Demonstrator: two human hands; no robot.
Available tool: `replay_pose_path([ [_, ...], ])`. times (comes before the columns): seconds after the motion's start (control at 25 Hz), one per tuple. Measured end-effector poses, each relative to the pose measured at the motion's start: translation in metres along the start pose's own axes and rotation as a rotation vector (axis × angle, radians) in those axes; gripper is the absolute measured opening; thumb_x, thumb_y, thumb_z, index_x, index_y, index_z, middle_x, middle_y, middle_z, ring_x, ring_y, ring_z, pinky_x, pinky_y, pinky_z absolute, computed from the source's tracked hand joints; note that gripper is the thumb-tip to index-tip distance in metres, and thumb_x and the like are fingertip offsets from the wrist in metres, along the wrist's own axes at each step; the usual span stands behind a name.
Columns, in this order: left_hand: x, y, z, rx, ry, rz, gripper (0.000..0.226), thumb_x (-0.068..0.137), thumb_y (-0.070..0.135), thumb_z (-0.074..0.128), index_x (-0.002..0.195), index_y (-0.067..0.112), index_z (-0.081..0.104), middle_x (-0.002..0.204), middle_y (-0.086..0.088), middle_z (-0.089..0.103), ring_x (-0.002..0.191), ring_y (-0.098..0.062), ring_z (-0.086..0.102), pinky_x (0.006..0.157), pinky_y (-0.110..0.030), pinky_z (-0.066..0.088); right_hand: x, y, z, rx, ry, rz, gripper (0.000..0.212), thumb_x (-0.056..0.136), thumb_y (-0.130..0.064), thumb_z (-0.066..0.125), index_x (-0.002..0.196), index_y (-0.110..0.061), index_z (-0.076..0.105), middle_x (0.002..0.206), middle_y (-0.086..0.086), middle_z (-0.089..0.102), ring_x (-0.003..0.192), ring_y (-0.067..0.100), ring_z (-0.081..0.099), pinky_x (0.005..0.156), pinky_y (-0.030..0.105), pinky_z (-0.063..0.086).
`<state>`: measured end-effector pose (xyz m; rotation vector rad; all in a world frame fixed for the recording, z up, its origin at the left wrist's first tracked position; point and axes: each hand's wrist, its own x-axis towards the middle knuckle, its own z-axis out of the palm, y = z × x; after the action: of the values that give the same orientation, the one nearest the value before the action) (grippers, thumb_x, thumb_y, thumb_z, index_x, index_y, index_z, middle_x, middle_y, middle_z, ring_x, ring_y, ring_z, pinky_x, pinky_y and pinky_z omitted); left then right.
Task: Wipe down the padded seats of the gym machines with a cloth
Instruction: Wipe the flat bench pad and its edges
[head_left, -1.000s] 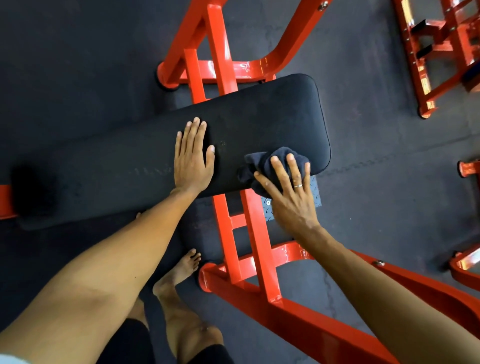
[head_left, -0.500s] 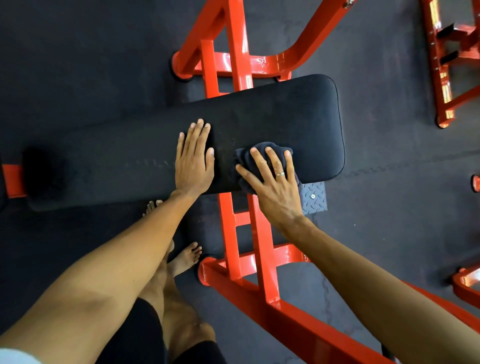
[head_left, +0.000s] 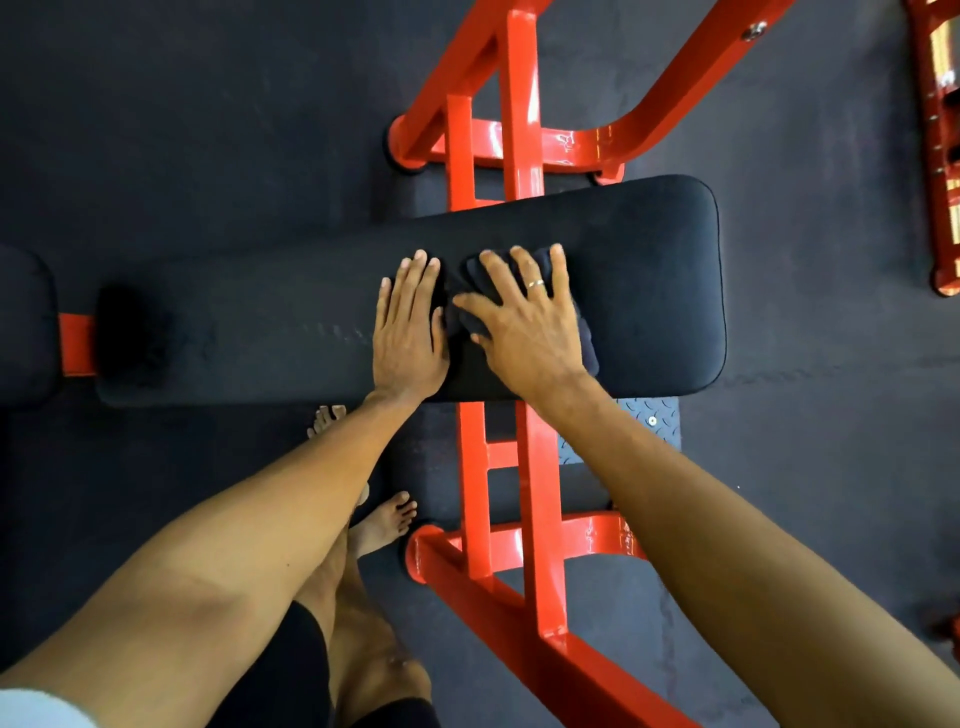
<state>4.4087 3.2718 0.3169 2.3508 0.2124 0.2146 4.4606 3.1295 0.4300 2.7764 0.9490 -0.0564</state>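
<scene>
Head view, padded seat: the long black padded seat (head_left: 649, 270) lay across the picture from 9 to 3 o'clock on its orange frame (head_left: 540, 519), above the dark floor (head_left: 208, 130).
Head view, cloth: the dark cloth (head_left: 589, 353) sat bunched on top of the seat, right of centre. A second before, it had hung over the near edge at the seat's 5 o'clock corner. It then travelled up and inward toward 11 o'clock, so all of it now rested on the padding.
Head view, right hand: the right hand (head_left: 524, 327) lay wide, with straight, spread fingers pressing the cloth flat and nothing curled round it. A ring (head_left: 535, 283) showed on one finger. The hand had come in from the edge with the cloth, and its thumb ended just beside the other hand.
Head view, left hand: the left hand (head_left: 410, 327) stayed flat and open on the bare seat at 9 o'clock of the cloth. It held nothing and probably served as a brace.
Head view, feet: one bare foot (head_left: 384, 519) stood at 6 o'clock of the seat, beside the frame's foot.
Meaning for the task: the near right edge had probably been covered, and the stroke now worked the top face. The bracing hand blocked the way toward 9 o'clock and would likely need to shift. The left stretch of the seat appeared not yet reached.
</scene>
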Motion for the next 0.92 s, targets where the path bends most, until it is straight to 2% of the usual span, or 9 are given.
replay_pose_path([
  [0.12, 0.001, 0.001, -0.001, -0.004, 0.002, -0.006, 0.055, 0.104, 0.015, 0.037, 0.158, 0.01, 0.028, 0.167, -0.006, 0.023, 0.156, -0.019, 0.013, 0.127, -0.047, 0.012, -0.004, 0.015, -0.006, 0.032, 0.031, 0.128, 0.04, 0.091, -0.04, 0.067, 0.13, -0.033, 0.065, 0.156, 0.006, 0.044, 0.146, 0.036, 0.036, 0.122, 0.063, 0.012],
  [0.24, 0.0, 0.0, -0.001, 0.001, 0.001, -0.025, 0.055, 0.104, 0.018, 0.036, 0.158, 0.01, 0.029, 0.167, -0.006, 0.023, 0.156, -0.019, 0.014, 0.127, -0.047, 0.012, -0.044, 0.01, -0.014, 0.029, 0.037, 0.211, 0.049, 0.091, -0.039, 0.067, 0.138, -0.03, 0.06, 0.161, 0.009, 0.037, 0.15, 0.036, 0.03, 0.123, 0.061, 0.008],
  [0.36, 0.002, 0.0, -0.001, -0.018, -0.002, -0.013, 0.053, 0.105, 0.019, 0.036, 0.157, 0.009, 0.031, 0.166, -0.007, 0.026, 0.155, -0.02, 0.017, 0.126, -0.048, 0.015, -0.058, -0.018, -0.008, 0.035, -0.035, 0.117, 0.048, 0.091, -0.034, 0.068, 0.137, -0.028, 0.062, 0.161, 0.012, 0.037, 0.148, 0.039, 0.032, 0.123, 0.062, 0.008],
  [0.48, 0.004, -0.004, -0.004, -0.092, 0.017, -0.089, 0.049, 0.107, 0.02, 0.033, 0.154, 0.011, 0.038, 0.164, -0.007, 0.03, 0.154, -0.021, 0.02, 0.126, -0.047, 0.017, -0.012, -0.029, 0.0, 0.077, -0.07, 0.035, 0.036, 0.093, -0.031, 0.066, 0.13, -0.03, 0.065, 0.159, 0.01, 0.04, 0.147, 0.039, 0.033, 0.123, 0.062, 0.007],
  [0.68, 0.05, -0.031, -0.013, -0.004, -0.005, -0.208, 0.053, 0.105, 0.029, 0.031, 0.153, 0.011, 0.041, 0.163, -0.007, 0.033, 0.153, -0.025, 0.024, 0.127, -0.043, 0.014, 0.063, 0.006, -0.015, 0.061, -0.112, 0.19, 0.044, 0.091, -0.033, 0.065, 0.135, -0.034, 0.06, 0.16, 0.005, 0.037, 0.15, 0.035, 0.026, 0.124, 0.061, 0.004],
  [0.8, 0.07, -0.053, -0.021, 0.015, -0.07, -0.233, 0.054, 0.106, 0.034, 0.03, 0.154, 0.01, 0.038, 0.163, -0.007, 0.032, 0.153, -0.024, 0.022, 0.127, -0.042, 0.011, 0.029, 0.008, -0.029, 0.056, -0.059, 0.273, 0.051, 0.087, -0.035, 0.067, 0.138, -0.03, 0.059, 0.162, 0.009, 0.034, 0.151, 0.038, 0.025, 0.123, 0.062, 0.007],
  [0.92, 0.066, -0.063, -0.021, 0.054, -0.079, -0.18, 0.056, 0.107, 0.038, 0.03, 0.156, 0.011, 0.035, 0.163, -0.007, 0.032, 0.154, -0.023, 0.021, 0.127, -0.043, 0.012, -0.014, -0.021, -0.022, 0.075, -0.111, 0.116, 0.055, 0.084, -0.031, 0.067, 0.139, -0.029, 0.061, 0.163, 0.011, 0.034, 0.15, 0.042, 0.026, 0.123, 0.064, 0.008],
])
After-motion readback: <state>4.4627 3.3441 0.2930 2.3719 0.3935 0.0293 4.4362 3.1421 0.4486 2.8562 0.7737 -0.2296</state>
